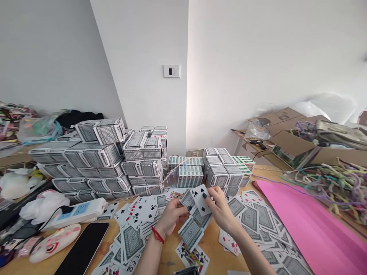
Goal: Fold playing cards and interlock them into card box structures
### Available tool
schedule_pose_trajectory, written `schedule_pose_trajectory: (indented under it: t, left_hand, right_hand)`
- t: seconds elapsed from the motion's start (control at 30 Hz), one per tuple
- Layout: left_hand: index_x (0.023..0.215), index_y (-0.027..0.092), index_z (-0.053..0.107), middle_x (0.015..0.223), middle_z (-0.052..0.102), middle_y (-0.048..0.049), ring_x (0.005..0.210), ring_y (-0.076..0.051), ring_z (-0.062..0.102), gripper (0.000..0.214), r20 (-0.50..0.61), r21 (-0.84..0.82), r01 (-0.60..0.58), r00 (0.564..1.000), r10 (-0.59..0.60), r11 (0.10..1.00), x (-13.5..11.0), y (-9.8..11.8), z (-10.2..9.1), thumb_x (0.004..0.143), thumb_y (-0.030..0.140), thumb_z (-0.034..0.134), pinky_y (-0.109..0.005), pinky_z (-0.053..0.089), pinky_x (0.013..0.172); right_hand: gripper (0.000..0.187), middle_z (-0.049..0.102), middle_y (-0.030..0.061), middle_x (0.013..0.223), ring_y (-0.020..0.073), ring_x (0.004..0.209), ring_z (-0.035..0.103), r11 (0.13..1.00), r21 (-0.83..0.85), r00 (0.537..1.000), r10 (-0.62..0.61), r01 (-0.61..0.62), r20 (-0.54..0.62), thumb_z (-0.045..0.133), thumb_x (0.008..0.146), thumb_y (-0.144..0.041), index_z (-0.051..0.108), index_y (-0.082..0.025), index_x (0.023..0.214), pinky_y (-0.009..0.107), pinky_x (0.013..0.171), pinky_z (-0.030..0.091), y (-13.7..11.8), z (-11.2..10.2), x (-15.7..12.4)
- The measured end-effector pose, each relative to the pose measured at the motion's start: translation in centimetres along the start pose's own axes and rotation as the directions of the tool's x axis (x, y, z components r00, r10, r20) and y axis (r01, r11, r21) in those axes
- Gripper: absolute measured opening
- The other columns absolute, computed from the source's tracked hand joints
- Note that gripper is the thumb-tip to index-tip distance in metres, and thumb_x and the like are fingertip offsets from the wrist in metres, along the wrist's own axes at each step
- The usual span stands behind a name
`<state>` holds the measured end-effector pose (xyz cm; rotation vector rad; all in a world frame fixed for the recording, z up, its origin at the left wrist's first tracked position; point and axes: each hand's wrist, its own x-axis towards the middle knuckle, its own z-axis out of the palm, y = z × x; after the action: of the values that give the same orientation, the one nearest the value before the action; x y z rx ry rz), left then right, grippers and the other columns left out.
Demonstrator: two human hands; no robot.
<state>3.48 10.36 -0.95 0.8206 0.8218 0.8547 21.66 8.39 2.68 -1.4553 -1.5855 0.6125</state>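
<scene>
Risk: the fanned cards (192, 225) in the left hand (172, 215) could slide apart and drop among the loose cards (252, 217) on the worktop (212, 244), because the grip is a loose grasp on a spread stack.

The right hand (222, 210) pinches a spade card (201, 200) above that fan. Face up, its long axis runs toward the stacked card boxes (114, 164), tilted slightly left.
</scene>
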Motion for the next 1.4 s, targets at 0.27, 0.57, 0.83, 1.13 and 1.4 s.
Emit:
schedule_pose_trajectory:
  t: [0.27,0.57,0.83,1.13,1.4]
  left_hand:
    - [0.077,0.014,0.055,0.075,0.069,-0.0029,0.064,-0.014,0.066,0.027,-0.163,-0.306,-0.2,0.974,0.156,0.931,0.0,0.7,-0.9,0.058,0.01,0.074,-0.021,0.053,0.06]
    - [0.086,0.015,0.057,0.077,0.069,-0.0021,0.062,-0.012,0.066,0.029,-0.17,-0.382,-0.22,0.971,0.166,0.897,0.1,0.7,-1.4,0.063,0.005,0.071,-0.019,0.055,0.059]
    - [0.092,0.016,0.056,0.08,0.07,-0.0034,0.064,-0.014,0.067,0.035,-0.186,-0.374,-0.226,0.968,0.166,0.899,0.0,1.0,-1.0,0.062,0.003,0.07,-0.021,0.056,0.061]
    - [0.078,0.016,0.055,0.074,0.069,-0.0007,0.066,-0.013,0.066,0.027,-0.244,-0.283,-0.238,0.955,0.17,0.929,0.1,0.9,-0.9,0.059,0.009,0.073,-0.021,0.053,0.06]
    - [0.082,0.016,0.057,0.075,0.069,-0.0029,0.076,-0.019,0.067,0.027,-0.179,-0.229,-0.227,0.966,0.188,0.947,-0.1,1.0,-0.4,0.06,0.014,0.073,-0.028,0.054,0.07]
  right_hand:
    - [0.032,0.053,-0.001,0.046,0.013,0.04,0.051,0.836,0.476,0.952,0.305,-0.271,0.007,0.059,0.071,-0.048,0.051,-0.017,0.065,0.025,0.043,0.044,-2.1,-2.0,-0.2]
    - [0.038,0.069,0.011,0.073,0.0173,0.049,0.064,0.75,0.61,0.965,0.233,-0.257,0.121,0.06,0.071,-0.052,0.054,-0.014,0.075,0.031,0.05,0.055,-3.4,-1.9,-0.7]
    - [0.035,0.066,0.0069,0.063,0.0166,0.047,0.063,0.798,0.544,0.965,0.232,-0.26,0.12,0.056,0.074,-0.05,0.051,-0.016,0.074,0.028,0.048,0.053,-3.2,-1.5,-0.7]
    - [0.024,0.05,-0.0058,0.04,0.0115,0.032,0.052,0.896,0.312,0.94,0.247,-0.314,0.237,0.045,0.078,-0.033,0.041,-0.02,0.059,0.021,0.035,0.041,-1.2,-1.0,-0.5]
    - [0.023,0.044,-0.0083,0.043,0.006,0.028,0.042,0.847,0.362,0.906,0.282,-0.39,0.316,0.047,0.075,-0.033,0.038,-0.021,0.057,0.019,0.033,0.031,-0.2,-0.7,-0.1]
